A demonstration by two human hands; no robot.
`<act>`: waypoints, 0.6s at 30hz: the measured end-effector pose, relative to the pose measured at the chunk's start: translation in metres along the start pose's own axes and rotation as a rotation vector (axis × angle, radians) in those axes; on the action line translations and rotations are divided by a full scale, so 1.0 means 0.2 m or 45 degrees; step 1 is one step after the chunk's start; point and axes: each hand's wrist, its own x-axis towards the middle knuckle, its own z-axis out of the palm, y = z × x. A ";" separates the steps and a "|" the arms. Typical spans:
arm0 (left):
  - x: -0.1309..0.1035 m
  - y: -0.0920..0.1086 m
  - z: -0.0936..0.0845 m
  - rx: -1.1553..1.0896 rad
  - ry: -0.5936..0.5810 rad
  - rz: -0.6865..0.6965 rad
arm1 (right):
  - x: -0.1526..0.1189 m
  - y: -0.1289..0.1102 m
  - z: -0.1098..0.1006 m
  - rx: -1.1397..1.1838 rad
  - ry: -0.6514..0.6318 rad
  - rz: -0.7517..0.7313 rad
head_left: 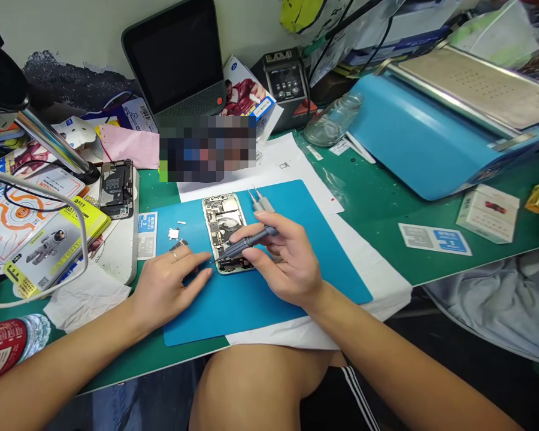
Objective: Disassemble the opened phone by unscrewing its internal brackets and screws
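Note:
An opened phone (230, 222) lies on the blue mat (278, 305) with its inner boards and a dark round area showing. My right hand (291, 260) grips a grey screwdriver (245, 244) slanted over the phone, its thin tip pointing down-left at the phone's lower left edge. To the left, my left hand (173, 281) rests on the mat, thumb and index finger stretched apart towards that same edge, with nothing visible between them. Small metal parts (173, 233) lie just beyond this hand. Behind my right fingers are a pair of tweezers (260, 196), partly hidden.
Another opened phone (115, 188) sits at the left near a yellow battery box (56, 245). A drink bottle (9, 347) is at the front left. Behind stand a dark screen (175, 57) and a glass jar (335, 120). A blue machine (424, 143) occupies the right.

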 end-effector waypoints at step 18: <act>-0.01 0.00 0.00 0.022 -0.032 0.037 | 0.00 -0.01 0.00 -0.016 -0.047 -0.031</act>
